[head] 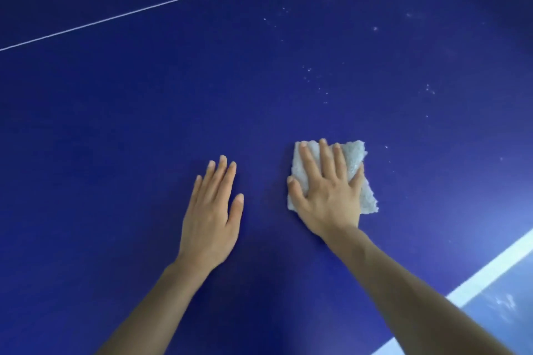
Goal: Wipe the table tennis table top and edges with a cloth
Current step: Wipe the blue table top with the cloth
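The dark blue table tennis table top (129, 112) fills the view. A folded pale grey cloth (366, 196) lies flat on it, right of centre. My right hand (327, 192) presses on the cloth with straight, spread fingers and covers most of it. My left hand (212, 210) rests flat on the bare table to the left of the cloth, fingers straight and close together, holding nothing.
A thin white centre line (173, 0) crosses the top left of the table. A broad white edge line (490, 268) runs along the lower right, with the table's edge just beyond it. White specks of dust (314, 81) dot the surface beyond and right of the cloth.
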